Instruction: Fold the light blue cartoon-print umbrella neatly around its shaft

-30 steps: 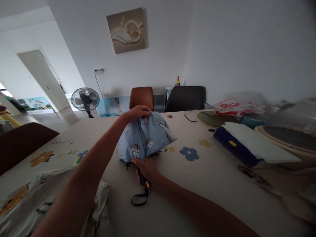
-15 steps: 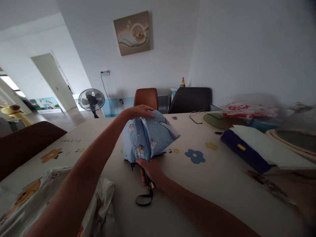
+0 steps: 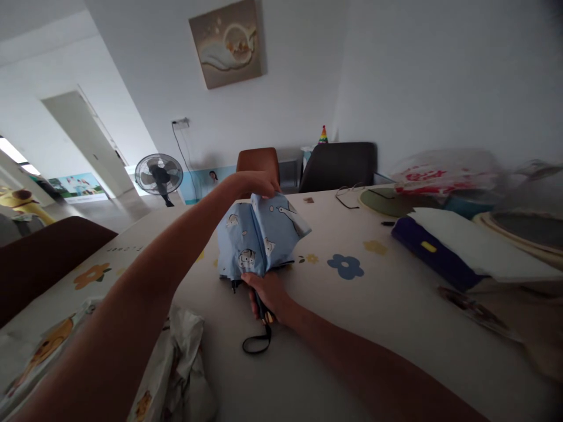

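Note:
A light blue folding umbrella [image 3: 240, 237] with printed cartoon animals is held over the white table [image 3: 334, 340], its canopy loosely folded. My right hand [image 3: 271, 292] is wrapped round its dark handle at the near end. A black wrist strap [image 3: 255, 350] hangs in a loop from that handle. My left hand [image 3: 264, 183] reaches across to the far end of the canopy. Its fingers are bent over the cloth there, with the fingertips partly hidden.
A crumpled white printed cloth [image 3: 187, 340] lies at the near left. On the right are a purple and white item [image 3: 433, 252], eyeglasses [image 3: 347, 199], a round green mat [image 3: 378, 202] and a plastic bag [image 3: 444, 173]. Two chairs [image 3: 338, 167] stand behind the table.
My left hand's fingers, spread flatter on the canopy before, are now bent in at its far end. My right hand keeps its grip on the handle. The view has shifted slightly.

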The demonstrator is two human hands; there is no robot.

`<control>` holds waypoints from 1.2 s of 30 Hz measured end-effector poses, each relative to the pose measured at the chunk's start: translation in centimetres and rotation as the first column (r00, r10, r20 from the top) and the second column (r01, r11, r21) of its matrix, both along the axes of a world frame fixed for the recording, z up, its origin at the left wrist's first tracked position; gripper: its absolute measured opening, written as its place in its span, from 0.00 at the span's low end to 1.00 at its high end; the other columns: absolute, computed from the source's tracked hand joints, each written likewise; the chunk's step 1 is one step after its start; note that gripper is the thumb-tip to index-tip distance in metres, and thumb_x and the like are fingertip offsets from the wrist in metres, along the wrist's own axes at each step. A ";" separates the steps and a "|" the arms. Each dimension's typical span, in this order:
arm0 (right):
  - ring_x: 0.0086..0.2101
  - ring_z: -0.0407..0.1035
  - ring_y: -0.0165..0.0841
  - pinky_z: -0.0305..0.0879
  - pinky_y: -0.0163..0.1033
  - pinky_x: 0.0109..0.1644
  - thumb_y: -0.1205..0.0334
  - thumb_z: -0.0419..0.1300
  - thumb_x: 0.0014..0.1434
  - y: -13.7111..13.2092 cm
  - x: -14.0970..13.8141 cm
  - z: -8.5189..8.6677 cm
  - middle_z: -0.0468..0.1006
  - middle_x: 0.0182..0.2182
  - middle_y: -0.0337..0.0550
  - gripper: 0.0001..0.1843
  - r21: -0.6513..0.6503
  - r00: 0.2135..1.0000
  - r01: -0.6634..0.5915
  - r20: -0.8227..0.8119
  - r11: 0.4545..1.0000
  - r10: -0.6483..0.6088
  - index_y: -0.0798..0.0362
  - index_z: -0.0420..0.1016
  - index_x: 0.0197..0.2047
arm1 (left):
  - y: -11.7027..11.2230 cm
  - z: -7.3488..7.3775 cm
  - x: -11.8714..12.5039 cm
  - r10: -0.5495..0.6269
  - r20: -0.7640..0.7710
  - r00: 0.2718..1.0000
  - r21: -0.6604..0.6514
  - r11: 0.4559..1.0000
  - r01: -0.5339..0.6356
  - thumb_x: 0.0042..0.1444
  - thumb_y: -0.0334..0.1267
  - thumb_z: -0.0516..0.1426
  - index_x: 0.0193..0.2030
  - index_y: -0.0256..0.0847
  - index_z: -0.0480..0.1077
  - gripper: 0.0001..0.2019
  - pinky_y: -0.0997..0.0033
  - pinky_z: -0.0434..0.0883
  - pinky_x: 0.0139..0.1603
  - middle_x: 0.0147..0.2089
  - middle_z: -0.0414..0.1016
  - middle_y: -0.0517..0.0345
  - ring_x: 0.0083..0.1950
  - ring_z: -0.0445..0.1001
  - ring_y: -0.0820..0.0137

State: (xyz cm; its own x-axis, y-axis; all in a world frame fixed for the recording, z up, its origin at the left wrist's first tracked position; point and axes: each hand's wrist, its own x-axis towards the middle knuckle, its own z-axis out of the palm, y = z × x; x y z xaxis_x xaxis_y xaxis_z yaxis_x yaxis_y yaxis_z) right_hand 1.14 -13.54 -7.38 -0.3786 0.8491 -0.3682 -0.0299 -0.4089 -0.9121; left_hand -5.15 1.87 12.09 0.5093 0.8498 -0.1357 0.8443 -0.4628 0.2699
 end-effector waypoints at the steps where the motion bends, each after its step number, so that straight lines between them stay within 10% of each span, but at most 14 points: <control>1: 0.10 0.60 0.26 0.59 0.30 0.11 0.53 0.55 0.54 0.0 0.0 0.1 0.63 0.10 0.35 0.20 0.003 1.000 -0.001 0.003 1.000 0.001 0.55 0.61 0.17 | -0.4 0.3 0.2 0.007 -0.094 0.996 0.050 0.999 -0.002 0.39 0.29 0.54 0.31 0.40 0.76 0.12 0.66 0.66 0.43 0.38 0.75 0.54 0.42 0.71 0.62; 6: 0.10 0.59 0.26 0.59 0.30 0.11 0.54 0.54 0.56 -0.1 0.2 0.3 0.63 0.09 0.36 0.20 0.000 1.000 -0.023 0.002 1.000 0.023 0.55 0.61 0.16 | -1.6 0.2 -1.3 0.009 -0.182 0.983 0.321 0.946 0.051 0.41 0.31 0.53 0.23 0.37 0.70 0.05 0.68 0.64 0.35 0.29 0.71 0.53 0.35 0.70 0.65; 12: 0.11 0.60 0.27 0.59 0.31 0.12 0.54 0.55 0.55 0.1 0.4 0.1 0.64 0.11 0.37 0.19 -0.004 0.998 -0.002 -0.061 1.000 0.001 0.55 0.61 0.18 | -1.9 -1.7 -6.0 -0.097 0.344 0.934 0.296 0.955 -0.010 0.43 0.32 0.51 0.30 0.36 0.69 0.08 0.71 0.66 0.37 0.43 0.72 0.52 0.38 0.70 0.71; 21: 0.10 0.60 0.27 0.59 0.31 0.11 0.54 0.54 0.56 0.0 -0.4 0.6 0.64 0.09 0.37 0.20 -0.043 0.992 0.009 0.130 0.999 -0.003 0.54 0.61 0.16 | -5.2 -1.6 -4.7 -0.145 -0.237 0.961 0.242 0.949 0.203 0.43 0.35 0.55 0.49 0.40 0.66 0.22 0.57 0.57 0.54 0.40 0.72 0.56 0.41 0.68 0.66; 29: 0.09 0.60 0.27 0.59 0.31 0.11 0.54 0.54 0.56 0.0 -0.5 0.6 0.65 0.09 0.38 0.19 -0.031 0.981 -0.028 0.189 0.999 0.034 0.54 0.62 0.17 | -5.6 -1.5 -1.8 -0.246 -0.220 0.944 0.028 0.966 0.258 0.40 0.35 0.56 0.37 0.39 0.71 0.14 0.72 0.60 0.33 0.33 0.70 0.57 0.32 0.65 0.71; 36: 0.09 0.59 0.27 0.58 0.31 0.11 0.60 0.55 0.54 0.1 -0.3 0.8 0.64 0.08 0.36 0.17 -0.032 0.988 -0.036 0.152 0.999 0.041 0.55 0.62 0.16 | -6.1 -0.7 -2.3 -0.357 0.090 0.930 0.213 0.919 0.332 0.43 0.30 0.53 0.29 0.38 0.64 0.04 0.75 0.56 0.29 0.28 0.63 0.61 0.28 0.59 0.77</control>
State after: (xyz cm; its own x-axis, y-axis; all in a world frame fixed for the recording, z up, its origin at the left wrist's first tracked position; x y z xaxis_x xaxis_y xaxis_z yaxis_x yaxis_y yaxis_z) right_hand 0.81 -13.44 -6.56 -0.3482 0.8233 -0.4483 0.1251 -0.4332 -0.8926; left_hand -7.40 -4.21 11.39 0.7771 0.6222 0.0949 0.5888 -0.7719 0.2396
